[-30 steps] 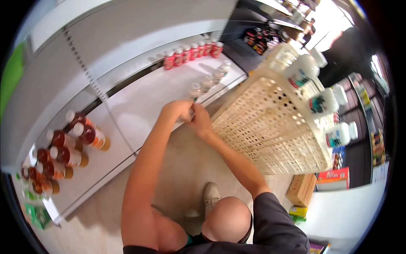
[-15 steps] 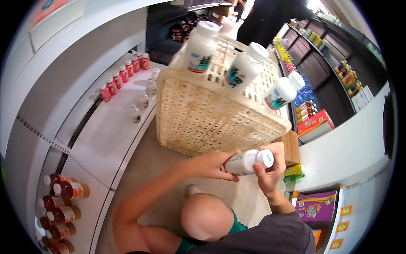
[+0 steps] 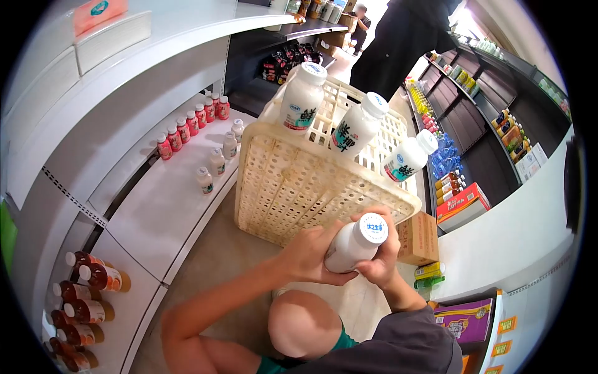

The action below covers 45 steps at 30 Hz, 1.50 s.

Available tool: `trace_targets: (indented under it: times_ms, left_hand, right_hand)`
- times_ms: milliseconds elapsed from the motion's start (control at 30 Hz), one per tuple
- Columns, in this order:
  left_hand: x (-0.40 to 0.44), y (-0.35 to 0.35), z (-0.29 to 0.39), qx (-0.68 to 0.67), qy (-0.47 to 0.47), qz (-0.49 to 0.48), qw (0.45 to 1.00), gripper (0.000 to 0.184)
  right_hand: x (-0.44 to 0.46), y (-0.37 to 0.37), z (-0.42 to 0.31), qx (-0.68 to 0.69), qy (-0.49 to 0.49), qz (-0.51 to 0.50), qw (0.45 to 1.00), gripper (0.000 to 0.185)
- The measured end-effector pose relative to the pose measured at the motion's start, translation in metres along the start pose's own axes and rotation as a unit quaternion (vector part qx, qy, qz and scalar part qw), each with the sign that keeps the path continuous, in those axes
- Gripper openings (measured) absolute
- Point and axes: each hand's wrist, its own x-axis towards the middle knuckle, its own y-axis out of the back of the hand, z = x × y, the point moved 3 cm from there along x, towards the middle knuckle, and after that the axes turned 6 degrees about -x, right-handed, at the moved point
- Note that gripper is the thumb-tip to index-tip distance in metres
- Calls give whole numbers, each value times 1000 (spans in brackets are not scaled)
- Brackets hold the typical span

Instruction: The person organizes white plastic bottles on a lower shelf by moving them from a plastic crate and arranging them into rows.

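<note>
A white plastic bottle [image 3: 349,252] with a printed white cap is held upright between both my hands, in front of an overturned cream plastic crate [image 3: 293,181]. My left hand [image 3: 311,252] wraps its left side, and my right hand [image 3: 383,255] closes round its right side near the cap. Three similar white bottles stand on top of the crate: one at the left [image 3: 303,100], one in the middle [image 3: 359,124] and one at the right [image 3: 409,156]. Their labels show dark characters and a green and pink band.
On the low white shelf [image 3: 168,206] at left stand several small white bottles [image 3: 217,161], pink bottles [image 3: 192,123] and brown-orange bottles [image 3: 93,311]. A cardboard box [image 3: 418,240] sits right of the crate. A person in dark clothes [image 3: 398,47] stands behind it. Stocked shelves line the right.
The bottle in my hands has turned more upright and come a little nearer to me, its cap now facing up. My left hand grips it more closely. The view has tilted slightly.
</note>
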Motion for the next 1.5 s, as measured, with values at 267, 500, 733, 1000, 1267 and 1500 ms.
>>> trace_targets:
  times_ms: [267, 500, 733, 1000, 1267, 1500]
  left_hand:
    - [8, 8, 2, 30, -49, 63, 996, 69]
    - [4, 36, -11, 36, -34, 175, 983, 67]
    - [5, 95, -40, -84, 11, 336, 938, 64]
    - [-4, 140, -60, -55, 33, 382, 922, 59]
    - [-12, 143, -81, -38, 107, 335, 936, 41]
    - [-13, 153, -81, -65, 121, 342, 930, 50]
  right_hand:
    - [-9, 0, 9, -50, -56, -1, 997, 77]
    - [-9, 55, 30, -319, -99, 218, 917, 48]
    - [-16, 49, 58, -359, -183, 162, 901, 40]
    - [-13, 51, 54, -391, -177, 119, 895, 38]
    - [-13, 52, 53, -414, -145, 99, 893, 46]
    - [-8, 63, 68, -397, -151, 93, 901, 43]
